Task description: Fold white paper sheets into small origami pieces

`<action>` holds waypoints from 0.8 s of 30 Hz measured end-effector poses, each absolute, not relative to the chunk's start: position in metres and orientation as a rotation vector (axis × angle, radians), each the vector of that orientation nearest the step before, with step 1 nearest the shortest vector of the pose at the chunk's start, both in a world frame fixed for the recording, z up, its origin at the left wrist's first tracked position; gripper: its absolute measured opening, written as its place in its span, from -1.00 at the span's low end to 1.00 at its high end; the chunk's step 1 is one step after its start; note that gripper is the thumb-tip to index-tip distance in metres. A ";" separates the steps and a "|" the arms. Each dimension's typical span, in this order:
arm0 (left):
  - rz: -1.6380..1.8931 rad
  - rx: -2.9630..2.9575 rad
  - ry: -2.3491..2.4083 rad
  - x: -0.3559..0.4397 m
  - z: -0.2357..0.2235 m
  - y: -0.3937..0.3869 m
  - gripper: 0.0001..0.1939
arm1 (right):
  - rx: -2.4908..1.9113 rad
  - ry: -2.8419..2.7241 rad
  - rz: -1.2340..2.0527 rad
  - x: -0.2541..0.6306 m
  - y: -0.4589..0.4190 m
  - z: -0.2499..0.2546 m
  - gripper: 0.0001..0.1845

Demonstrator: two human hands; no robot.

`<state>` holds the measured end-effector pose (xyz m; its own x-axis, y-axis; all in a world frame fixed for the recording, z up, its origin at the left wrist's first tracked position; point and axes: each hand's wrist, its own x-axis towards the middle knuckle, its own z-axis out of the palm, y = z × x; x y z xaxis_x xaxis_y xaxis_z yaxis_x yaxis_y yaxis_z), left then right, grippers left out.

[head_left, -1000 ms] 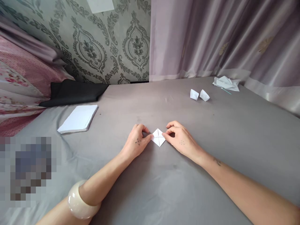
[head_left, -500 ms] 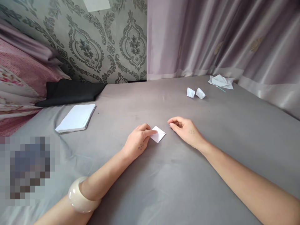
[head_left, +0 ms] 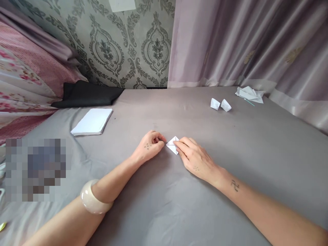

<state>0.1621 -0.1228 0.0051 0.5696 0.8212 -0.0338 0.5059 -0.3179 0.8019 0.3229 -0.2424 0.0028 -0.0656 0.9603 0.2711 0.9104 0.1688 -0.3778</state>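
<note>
A small white folded paper, diamond-shaped with crease lines, lies on the grey sheet in the middle of the head view. From its right side, my right hand grips it, with fingertips over its top; they cover its right corner. My left hand is just left of the paper's left corner. Its fingers are curled, a small gap shows between thumb and forefinger, and nothing is visible in them. On the left forearm sits a cream bangle.
A stack of white paper lies at the left, in front of a black cloth. Two folded paper pieces stand at the back right. Farther right are loose white papers and a thin green stick. Curtains hang behind.
My left hand has let go of the folded paper and drawn back slightly left. My right hand has come in from the right onto it. The camera view has shifted a little.
</note>
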 end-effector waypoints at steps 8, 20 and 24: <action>0.495 2.026 1.062 0.166 0.005 -0.129 -0.83 | -1.793 -2.043 0.118 0.319 -0.245 0.003 -0.66; 0.437 2.122 1.120 0.170 0.000 -0.129 -0.94 | -1.826 -2.029 0.207 0.322 -0.241 0.008 -0.64; 0.391 2.112 1.124 0.171 -0.002 -0.128 -0.96 | -1.838 -2.037 0.199 0.322 -0.241 0.009 -0.57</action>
<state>0.1706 -0.1279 -0.0016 0.5771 0.8146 -0.0582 0.6024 -0.3765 0.7039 0.3221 -0.2412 0.0087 -0.0653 0.9797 0.1895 0.9246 0.1308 -0.3579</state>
